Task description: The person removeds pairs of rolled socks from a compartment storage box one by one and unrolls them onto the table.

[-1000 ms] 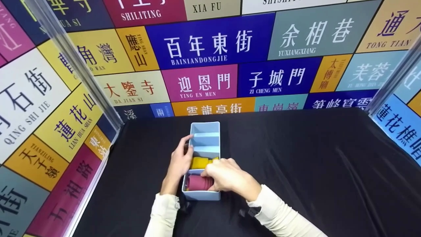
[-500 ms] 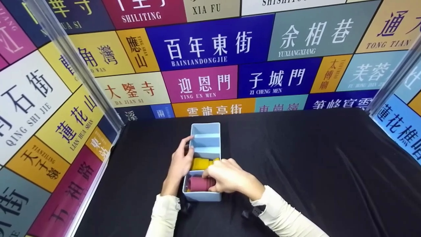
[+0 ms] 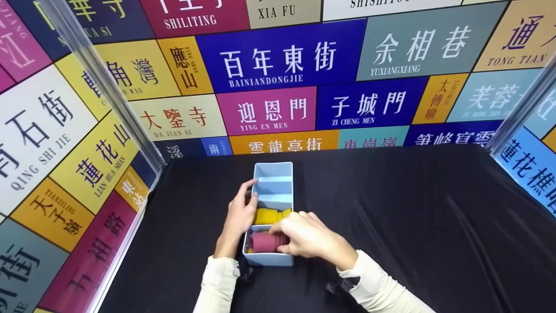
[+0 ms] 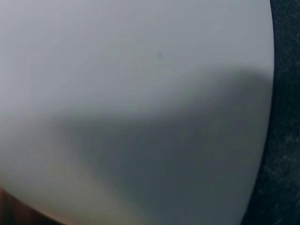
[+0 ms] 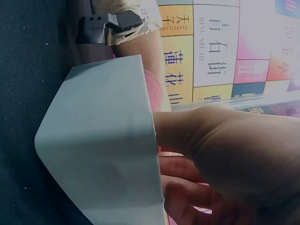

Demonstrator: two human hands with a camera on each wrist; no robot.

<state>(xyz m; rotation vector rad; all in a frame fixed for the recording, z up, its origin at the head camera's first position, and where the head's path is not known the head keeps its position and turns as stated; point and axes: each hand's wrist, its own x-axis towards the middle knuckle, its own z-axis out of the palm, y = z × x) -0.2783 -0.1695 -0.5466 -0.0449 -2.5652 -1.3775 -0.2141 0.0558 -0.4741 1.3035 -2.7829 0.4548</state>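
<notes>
Grip of right hand (image 3: 306, 237) holding pink cylinder (image 3: 263, 242) in blue box (image 3: 268, 260); left hand (image 3: 240, 214) relaxed, fingers against box side.

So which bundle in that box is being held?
The dark pink bundle, at the near end of the blue box: the right grip holds it. The yellow bundle sits just beyond, not held.

Compared with a second ago, the right hand (image 3: 306, 234) has edged slightly rightward relative to the blue box (image 3: 269, 259), its sleeve (image 3: 382, 282) farther out from the box. More of the maroon ridged piece (image 3: 263, 242) shows beside the fingers. The head view has shifted, carrying the scene slightly rightward.
</notes>
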